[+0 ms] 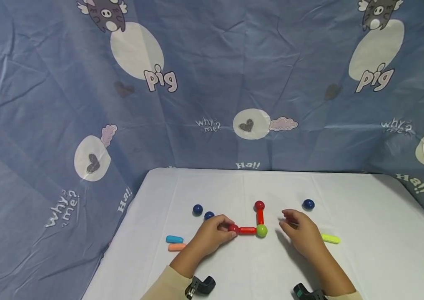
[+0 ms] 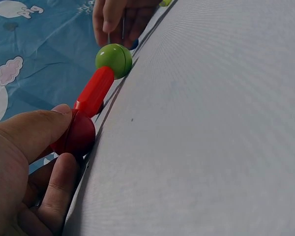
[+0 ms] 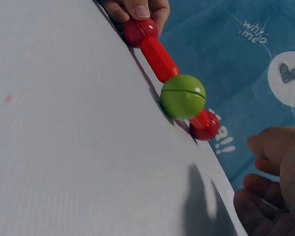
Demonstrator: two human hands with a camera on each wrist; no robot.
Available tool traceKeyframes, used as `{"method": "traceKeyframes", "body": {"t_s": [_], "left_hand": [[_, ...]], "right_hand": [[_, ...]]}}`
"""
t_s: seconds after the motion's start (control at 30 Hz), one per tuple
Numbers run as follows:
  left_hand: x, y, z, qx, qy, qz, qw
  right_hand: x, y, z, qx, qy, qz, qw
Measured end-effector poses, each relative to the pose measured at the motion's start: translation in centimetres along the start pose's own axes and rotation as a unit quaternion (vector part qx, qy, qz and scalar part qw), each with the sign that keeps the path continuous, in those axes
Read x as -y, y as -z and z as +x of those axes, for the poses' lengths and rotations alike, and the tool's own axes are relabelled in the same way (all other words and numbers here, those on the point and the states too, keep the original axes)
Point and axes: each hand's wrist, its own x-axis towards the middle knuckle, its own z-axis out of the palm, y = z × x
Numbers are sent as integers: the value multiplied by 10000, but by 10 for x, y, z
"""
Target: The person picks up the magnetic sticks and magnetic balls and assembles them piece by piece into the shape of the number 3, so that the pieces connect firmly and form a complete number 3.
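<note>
An L-shaped piece lies on the white table, built from two red rods (image 1: 247,230) joined at a green ball (image 1: 262,231), with a red ball at each outer end. My left hand (image 1: 214,234) pinches the near-left red ball (image 2: 77,133) between thumb and fingers. The other red ball (image 1: 259,205) stands at the far end of the second rod. To the right of the piece, my right hand (image 1: 302,231) hovers with loosely bent fingers and nothing between them; in the right wrist view its fingers (image 3: 265,147) are apart from the balls.
Two blue balls (image 1: 197,209) lie beyond my left hand, and another blue ball (image 1: 308,204) at the back right. A blue rod (image 1: 174,239) and an orange rod (image 1: 176,247) lie left of my left forearm. A yellow rod (image 1: 330,238) is partly behind my right hand. Patterned blue cloth (image 1: 212,83) hangs behind the table.
</note>
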Motion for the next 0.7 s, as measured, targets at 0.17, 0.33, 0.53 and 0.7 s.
{"method": "traceKeyframes", "body": {"t_s": [0.17, 0.33, 0.53, 0.7], "left_hand": [[-1, 0, 0, 17, 36, 2, 10000], [0, 0, 0, 49, 41, -1, 10000], [0, 0, 1, 10, 34, 36, 10000], [1, 0, 1, 6, 33, 80, 10000]], "right_hand": [[-6, 9, -11, -595, 389, -68, 9974], [-12, 18, -19, -1090, 671, -326, 9912], [-18, 33, -27, -1366, 512, -803, 9860], [-24, 42, -29, -1580, 358, -940, 9823]]}}
